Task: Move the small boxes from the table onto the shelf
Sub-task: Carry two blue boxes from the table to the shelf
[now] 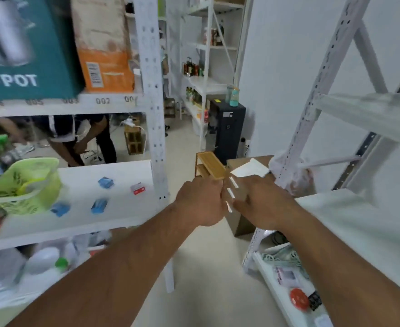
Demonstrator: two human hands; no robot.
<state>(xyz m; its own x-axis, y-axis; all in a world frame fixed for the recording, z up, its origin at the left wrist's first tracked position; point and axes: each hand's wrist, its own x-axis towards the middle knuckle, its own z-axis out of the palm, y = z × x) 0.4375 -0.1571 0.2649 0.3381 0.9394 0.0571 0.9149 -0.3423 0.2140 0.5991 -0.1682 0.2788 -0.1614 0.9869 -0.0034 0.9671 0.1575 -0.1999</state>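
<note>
Four small boxes, three blue (105,182) and one red-and-white (137,188), lie on the white shelf (123,215) at left. Left hand (200,200) is curled into a fist; right hand (262,200) is curled too, but whether either holds a box cannot be told. Any placement should be flat, clear of the green basket (24,182).

Teal carton (24,50) marked "POT" and orange-and-tan sack (104,43) side by side on upper left level. Green plastic basket (26,182) tilted on level below. Black cabinet (228,131) against far wall, teal-capped jar (234,96) on top. Small wooden rack (212,167) on floor nearby. Red round disc (299,299) lower right.
</note>
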